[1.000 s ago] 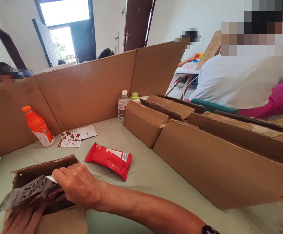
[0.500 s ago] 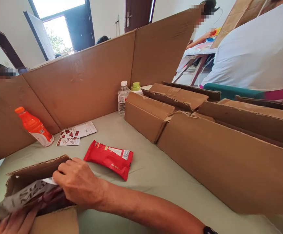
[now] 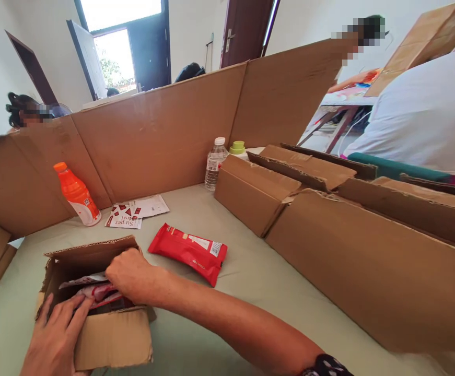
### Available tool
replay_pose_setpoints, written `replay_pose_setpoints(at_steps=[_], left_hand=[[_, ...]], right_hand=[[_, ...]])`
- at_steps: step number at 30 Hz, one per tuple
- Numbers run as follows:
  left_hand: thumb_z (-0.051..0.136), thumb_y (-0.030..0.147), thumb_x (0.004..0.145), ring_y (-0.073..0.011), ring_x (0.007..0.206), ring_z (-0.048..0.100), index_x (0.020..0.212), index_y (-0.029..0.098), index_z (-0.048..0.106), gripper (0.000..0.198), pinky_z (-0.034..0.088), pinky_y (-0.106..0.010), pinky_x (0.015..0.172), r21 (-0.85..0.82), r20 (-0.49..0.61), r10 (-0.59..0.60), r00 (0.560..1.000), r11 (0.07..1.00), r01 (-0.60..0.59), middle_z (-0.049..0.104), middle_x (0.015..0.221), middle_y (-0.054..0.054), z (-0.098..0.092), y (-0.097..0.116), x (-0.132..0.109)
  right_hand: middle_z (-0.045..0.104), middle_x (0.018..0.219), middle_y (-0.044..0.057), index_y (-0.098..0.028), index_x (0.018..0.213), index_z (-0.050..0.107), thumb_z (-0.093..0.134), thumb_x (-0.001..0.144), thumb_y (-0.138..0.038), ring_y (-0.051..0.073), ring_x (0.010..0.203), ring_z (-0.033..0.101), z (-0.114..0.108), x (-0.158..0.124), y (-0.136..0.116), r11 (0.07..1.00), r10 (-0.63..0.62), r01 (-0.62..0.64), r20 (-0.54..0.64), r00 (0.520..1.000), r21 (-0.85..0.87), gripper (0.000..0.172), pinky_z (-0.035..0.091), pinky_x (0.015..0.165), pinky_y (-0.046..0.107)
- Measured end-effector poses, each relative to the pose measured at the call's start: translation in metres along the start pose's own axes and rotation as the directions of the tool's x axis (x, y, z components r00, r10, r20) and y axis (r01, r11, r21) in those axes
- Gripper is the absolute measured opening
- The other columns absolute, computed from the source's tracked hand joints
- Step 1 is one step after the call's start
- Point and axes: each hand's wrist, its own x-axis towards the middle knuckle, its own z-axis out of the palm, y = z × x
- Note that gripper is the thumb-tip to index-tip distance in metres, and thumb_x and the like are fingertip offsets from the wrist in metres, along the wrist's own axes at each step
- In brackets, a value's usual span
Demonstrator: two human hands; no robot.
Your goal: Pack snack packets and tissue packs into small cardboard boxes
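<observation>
Packets (image 3: pixel 94 293) now sunk into box (image 3: pixel 112 339), R hand (image 3: pixel 133 274) curled atop them, grip unclear, L hand (image 3: pixel 55 339) spread on rim.

This looks like a plain room of a house set up as a makeshift packing workshop. White walls (image 3: pixel 196 31), a brown wooden door (image 3: pixel 246 26) and an open doorway (image 3: pixel 125 57) onto daylight and greenery give the domestic shell. Tall cardboard screens (image 3: pixel 160 136) fence off a cloth-covered table (image 3: pixel 251 277) as one work station. On it are a small carton (image 3: pixel 109 339) filled with packets (image 3: pixel 97 292) and folded cartons (image 3: pixel 368 271). Other people sit beyond the screens, one in white (image 3: pixel 419 125) near another table (image 3: pixel 345 99).
</observation>
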Motion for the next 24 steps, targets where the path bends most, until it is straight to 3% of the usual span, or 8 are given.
replay_pose_setpoints(at_steps=[6, 10, 12, 15, 19, 24], left_hand=[[0.059, 0.017, 0.067, -0.0341, 0.111, 0.064, 0.141, 0.021, 0.048, 0.075, 0.031, -0.059, 0.114, -0.059, 0.004, -0.048, 0.999, 0.997, 0.048, 0.068, 0.125, -0.012, -0.003, 0.006, 0.011], [0.06, 0.018, 0.069, -0.0356, 0.116, 0.063, 0.139, 0.019, 0.049, 0.071, 0.039, -0.06, 0.109, -0.11, 0.054, -0.055, 0.997, 0.992, 0.061, 0.066, 0.128, -0.015, -0.014, 0.014, 0.016], [0.06, 0.016, 0.067, -0.0378, 0.123, 0.06, 0.142, 0.016, 0.046, 0.076, 0.042, -0.061, 0.108, -0.124, 0.057, -0.045, 0.997, 0.991, 0.052, 0.063, 0.134, -0.018, -0.022, 0.017, 0.014], [0.054, 0.01, 0.069, -0.0375, 0.128, 0.058, 0.144, 0.013, 0.045, 0.075, 0.047, -0.058, 0.106, -0.114, -0.034, -0.054, 0.998, 0.992, 0.05, 0.06, 0.14, -0.019, -0.033, 0.02, 0.006], [0.048, 0.012, 0.085, -0.0321, 0.124, 0.062, 0.134, 0.015, 0.055, 0.049, 0.054, -0.05, 0.101, -0.131, -0.197, -0.085, 0.977, 0.99, 0.06, 0.067, 0.132, -0.016, -0.045, 0.019, -0.001], [0.048, 0.014, 0.087, -0.0315, 0.114, 0.067, 0.119, 0.014, 0.066, 0.036, 0.058, -0.048, 0.096, -0.126, -0.261, -0.144, 0.954, 0.985, 0.114, 0.074, 0.119, -0.013, -0.046, 0.016, -0.007]], right_hand=[[0.079, 0.102, 0.019, -0.012, 0.101, 0.078, 0.059, 0.097, -0.018, 0.028, 0.101, 0.076, 0.0, 0.01, 0.009, 1.0, -0.004, 0.0, 0.144, 0.99, 0.024, 0.021, 0.056, 0.078, 0.032], [0.079, 0.106, 0.018, -0.012, 0.11, 0.076, 0.055, 0.098, -0.018, 0.03, 0.101, 0.076, -0.004, 0.005, 0.004, 1.0, 0.025, -0.024, 0.162, 0.986, -0.009, 0.025, 0.055, 0.076, 0.032], [0.078, 0.11, 0.018, -0.012, 0.114, 0.073, 0.052, 0.098, -0.017, 0.03, 0.103, 0.075, -0.01, -0.006, 0.001, 0.998, 0.061, -0.058, 0.115, 0.991, -0.029, 0.027, 0.054, 0.079, 0.033], [0.077, 0.114, 0.014, -0.015, 0.11, 0.074, 0.051, 0.1, -0.019, 0.028, 0.107, 0.072, -0.018, -0.029, 0.001, 0.989, 0.146, -0.144, -0.072, 0.987, 0.034, 0.026, 0.052, 0.086, 0.034], [0.078, 0.112, 0.007, -0.02, 0.102, 0.076, 0.05, 0.099, -0.018, 0.022, 0.101, 0.071, -0.013, -0.058, 0.007, 0.96, 0.234, -0.167, -0.316, 0.919, 0.225, 0.026, 0.05, 0.087, 0.032], [0.078, 0.11, 0.005, -0.021, 0.103, 0.076, 0.047, 0.099, -0.015, 0.021, 0.101, 0.07, 0.0, -0.068, 0.003, 0.959, 0.173, -0.099, -0.271, 0.947, 0.265, 0.03, 0.049, 0.089, 0.032]])
